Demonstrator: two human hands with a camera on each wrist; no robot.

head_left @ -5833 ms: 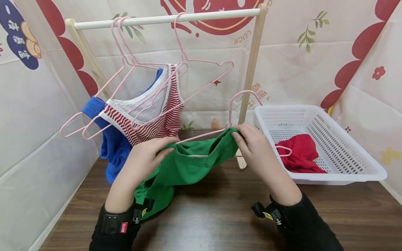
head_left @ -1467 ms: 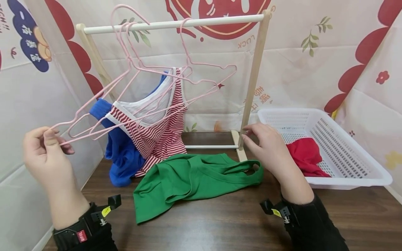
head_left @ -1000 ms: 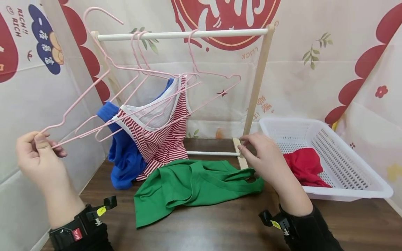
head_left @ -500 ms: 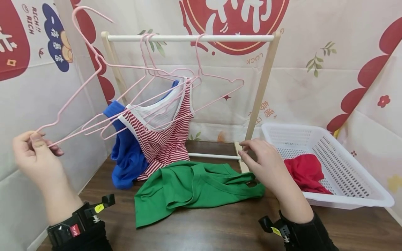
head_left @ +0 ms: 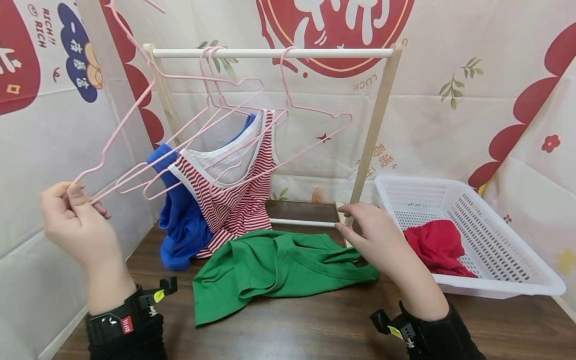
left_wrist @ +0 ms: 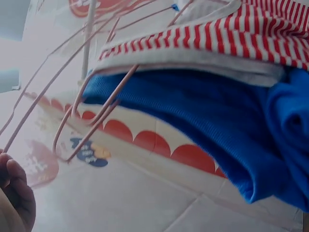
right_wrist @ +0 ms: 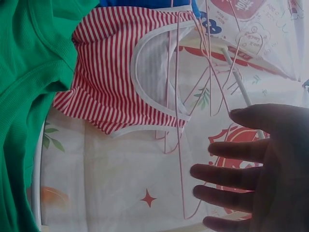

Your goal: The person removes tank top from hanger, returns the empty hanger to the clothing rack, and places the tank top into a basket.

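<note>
My left hand (head_left: 78,220) pinches the lower left corner of a bare pink clothes hanger (head_left: 118,130), its hook partly out of view at the top. A green sleeveless top (head_left: 274,270) lies loosely folded on the table. Just above its right end, my right hand (head_left: 373,235) hovers; in the right wrist view its fingers (right_wrist: 227,176) are straight and spread, holding nothing. Behind the held hanger, a red-and-white striped tank top (head_left: 238,205) and a blue garment (head_left: 182,235) hang on pink hangers from the rack's white bar (head_left: 333,53).
Another pink hanger (head_left: 315,111) hangs bare on the bar. The rack's right wooden post (head_left: 377,125) stands behind my right hand. A white perforated basket (head_left: 499,287) at the right holds a crumpled red cloth (head_left: 436,247). Patterned sheets enclose the back and sides.
Earlier both hands held the green top around the hanger; now it lies on the table and the left hand alone has the hanger. Lately that hand moved right and slightly up.
</note>
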